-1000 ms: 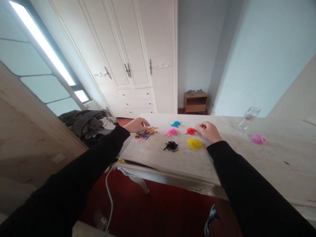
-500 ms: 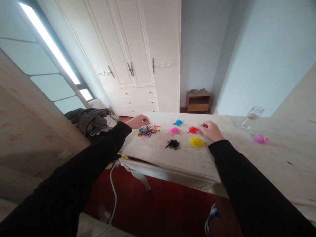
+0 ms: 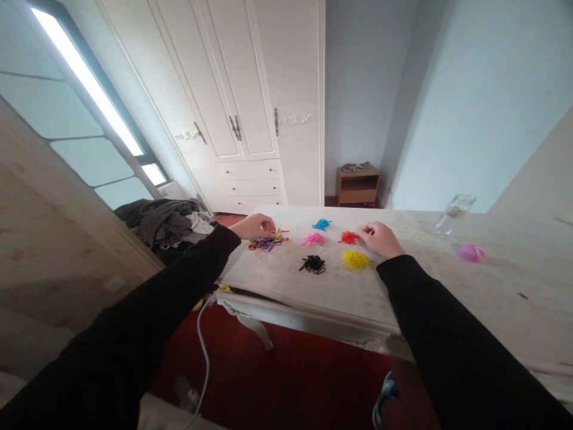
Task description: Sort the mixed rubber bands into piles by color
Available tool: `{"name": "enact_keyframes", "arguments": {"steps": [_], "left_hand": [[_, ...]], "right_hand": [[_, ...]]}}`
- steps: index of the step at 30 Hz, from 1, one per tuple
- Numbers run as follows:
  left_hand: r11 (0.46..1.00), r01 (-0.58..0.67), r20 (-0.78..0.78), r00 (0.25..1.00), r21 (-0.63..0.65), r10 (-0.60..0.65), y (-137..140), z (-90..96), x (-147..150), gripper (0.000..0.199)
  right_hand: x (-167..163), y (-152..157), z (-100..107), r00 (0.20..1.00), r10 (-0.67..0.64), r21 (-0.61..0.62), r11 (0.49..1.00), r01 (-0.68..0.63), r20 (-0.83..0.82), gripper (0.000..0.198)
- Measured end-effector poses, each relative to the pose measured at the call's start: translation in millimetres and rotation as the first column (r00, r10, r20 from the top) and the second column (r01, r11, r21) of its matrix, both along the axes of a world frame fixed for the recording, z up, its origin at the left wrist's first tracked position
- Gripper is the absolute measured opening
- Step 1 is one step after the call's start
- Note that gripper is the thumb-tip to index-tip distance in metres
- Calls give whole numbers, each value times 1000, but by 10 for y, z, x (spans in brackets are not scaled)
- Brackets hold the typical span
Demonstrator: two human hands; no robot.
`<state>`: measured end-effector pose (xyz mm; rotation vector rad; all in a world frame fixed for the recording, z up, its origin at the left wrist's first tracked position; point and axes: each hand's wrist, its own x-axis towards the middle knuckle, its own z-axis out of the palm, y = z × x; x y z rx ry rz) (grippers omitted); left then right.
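Note:
My left hand (image 3: 255,227) reaches over a mixed heap of multicoloured rubber bands (image 3: 267,243). Its fingers are pinched together at the heap's upper edge, and what lies between them is too small to make out. My right hand (image 3: 380,239) rests just right of a small pile of red rubber bands (image 3: 348,237), its fingers curled in; whatever they hold is hidden. Sorted piles of blue (image 3: 322,224), pink (image 3: 313,240), black (image 3: 313,264) and yellow rubber bands (image 3: 355,261) lie between the hands.
A clear glass bottle (image 3: 454,216) leans at the table's (image 3: 277,278) far right, with a pink object (image 3: 471,253) near it. Dark clothes (image 3: 156,224) are heaped off the left end. A white cable (image 3: 203,346) hangs at the front left corner.
My left hand has shifted slightly right and down, its fingers now lower over the mixed heap. My right hand has edged slightly left, closer to the red pile.

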<state>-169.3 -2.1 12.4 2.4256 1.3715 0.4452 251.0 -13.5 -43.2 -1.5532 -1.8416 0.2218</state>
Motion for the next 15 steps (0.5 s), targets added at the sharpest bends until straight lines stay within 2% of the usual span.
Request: {"name": "enact_keyframes", "arguments": {"steps": [6,10,15], "left_hand": [[999,-24,-72,997,29,26,13,-19,-12,28],[994,-28,-41,999,103,32,26,35,-48,26],[995,-46,22,999,87,44,20,104,-87,29]], "right_hand": [[-15,-7,16,1000,2,-7,1000,-2,10,15],[-8,-14,20,1000,-1,-24,1000,1,19,14],[5,-2,4,1000,22,-29,999,-21,21,15]]}}
